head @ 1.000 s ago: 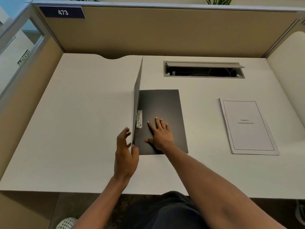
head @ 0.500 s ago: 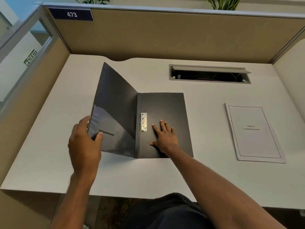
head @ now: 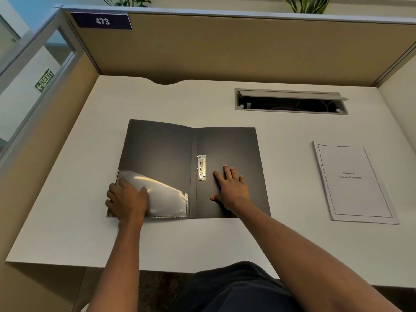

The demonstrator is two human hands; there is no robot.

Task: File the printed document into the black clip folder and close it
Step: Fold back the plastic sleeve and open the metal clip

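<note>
The black clip folder (head: pixel 162 152) lies fully open and flat on the white desk (head: pixel 180 242). A metal clip (head: pixel 201 167) runs along its spine on the right half. The left cover has a clear plastic pocket (head: pixel 166 197) at its lower end. My left hand (head: pixel 127 200) rests on the lower left corner of the left cover, fingers curled at its edge. My right hand (head: pixel 230 189) lies flat, fingers spread, on the right half beside the clip. The printed document (head: pixel 353 183), a white stapled stack, lies apart at the right.
A grey cable slot (head: pixel 290 101) with its lid raised is set into the desk behind the folder. Beige cubicle walls (head: pixel 225 48) close the desk at the back and both sides. My lap shows below the near desk edge.
My left hand swung the front cover from upright over to the left and laid it flat on the desk. My right hand stayed pressed on the back cover.
</note>
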